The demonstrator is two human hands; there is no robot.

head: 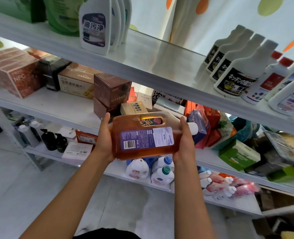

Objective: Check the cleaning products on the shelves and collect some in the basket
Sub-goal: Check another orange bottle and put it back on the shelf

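Observation:
I hold a clear jug of amber liquid [142,150] on its side in front of the shelves, its purple and white back label with a barcode facing me and its white cap pointing right. My left hand [104,140] grips the jug's base end. My right hand [184,144] grips the neck end beside the cap. White spray-bottle refills [95,26] stand on the top shelf at the left. White cleaner bottles with black labels [236,73] line the top shelf at the right. No basket is in view.
The white shelf unit [142,62] runs across the view. Boxed goods [20,73] fill the second shelf, bags [210,128] and green boxes lie to the right. White detergent jugs [160,171] and pink bottles [229,185] sit on the lower shelf. Grey floor lies below left.

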